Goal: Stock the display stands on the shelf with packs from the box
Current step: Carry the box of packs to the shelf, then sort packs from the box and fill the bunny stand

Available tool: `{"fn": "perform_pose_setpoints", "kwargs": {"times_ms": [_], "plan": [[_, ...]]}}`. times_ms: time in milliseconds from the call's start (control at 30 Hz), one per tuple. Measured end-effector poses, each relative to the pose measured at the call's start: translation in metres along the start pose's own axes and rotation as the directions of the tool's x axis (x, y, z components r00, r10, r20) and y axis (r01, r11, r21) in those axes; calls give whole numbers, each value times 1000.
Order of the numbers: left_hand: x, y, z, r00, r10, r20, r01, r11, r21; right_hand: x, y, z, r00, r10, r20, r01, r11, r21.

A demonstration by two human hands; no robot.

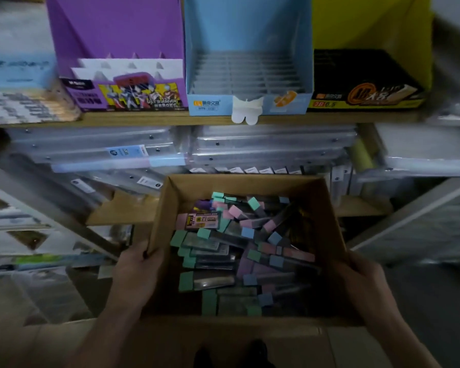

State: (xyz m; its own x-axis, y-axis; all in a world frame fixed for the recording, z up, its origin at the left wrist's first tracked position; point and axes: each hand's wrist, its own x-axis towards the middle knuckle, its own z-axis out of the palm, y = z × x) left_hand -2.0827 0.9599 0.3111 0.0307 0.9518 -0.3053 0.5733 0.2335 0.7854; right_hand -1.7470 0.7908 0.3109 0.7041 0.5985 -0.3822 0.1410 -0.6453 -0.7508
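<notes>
We hold the open brown cardboard box (246, 181) low in front of the shelving, one hand on each side. Our left hand (136, 269) grips the left wall near the front corner, with fingers curled over the rim. Our right hand (361, 277) clasps the right wall from outside; its fingertips are lost in the dim light. The hands are well apart, with the full width of the box between them.

A loose heap of small flat packs (223, 248) with mint-green, pink and blue ends lies in the box between the hands, piled crosswise over one another. One pink pack with a yellow label (202, 220) rests near the back left.

Above and beyond the box, three cardboard display stands sit side by side on the wooden shelf (144, 119). The purple stand (117, 35), printed with cartoon heroes, is on the left. The light blue stand (247, 35), with rows of slots, is in the middle. The yellow-and-black stand (367, 22) is on the right. Stacks of clear plastic folders (271, 144) lie under the shelf, behind the box.
</notes>
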Motion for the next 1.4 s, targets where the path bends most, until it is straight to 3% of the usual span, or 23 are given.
{"fn": "perform_pose_setpoints", "kwargs": {"times_ms": [500, 700, 800, 900, 1000, 1100, 1233, 1400], "plan": [[14, 6, 9, 998, 64, -18, -58, 971, 233, 24, 17, 12, 995, -96, 25, 99, 976, -194], [-4, 19, 12, 950, 291, -111, -232, 900, 369, 18, 11, 4, 984, -145, 103, 163, 966, -199], [-16, 28, 22, 907, 411, -92, -348, 855, 385, 12, 7, -3, 976, -163, 147, 187, 967, -172], [-24, 39, 35, 881, 473, 11, -451, 835, 316, 3, -8, -10, 939, -334, 86, 343, 930, -133], [-25, 48, 53, 894, 438, 97, -448, 862, 236, -1, -30, -13, 833, -552, 33, 547, 813, -199], [-21, 51, 70, 892, 420, 170, -446, 879, 169, 7, -47, -4, 757, -632, 163, 651, 710, -269], [-7, 52, 85, 910, 331, 248, -365, 925, 105, 22, -56, 19, 729, -565, 387, 675, 688, -268], [17, 48, 94, 875, 333, 351, -411, 894, 178, 52, -58, 41, 686, -521, 508, 718, 599, -355]]}}
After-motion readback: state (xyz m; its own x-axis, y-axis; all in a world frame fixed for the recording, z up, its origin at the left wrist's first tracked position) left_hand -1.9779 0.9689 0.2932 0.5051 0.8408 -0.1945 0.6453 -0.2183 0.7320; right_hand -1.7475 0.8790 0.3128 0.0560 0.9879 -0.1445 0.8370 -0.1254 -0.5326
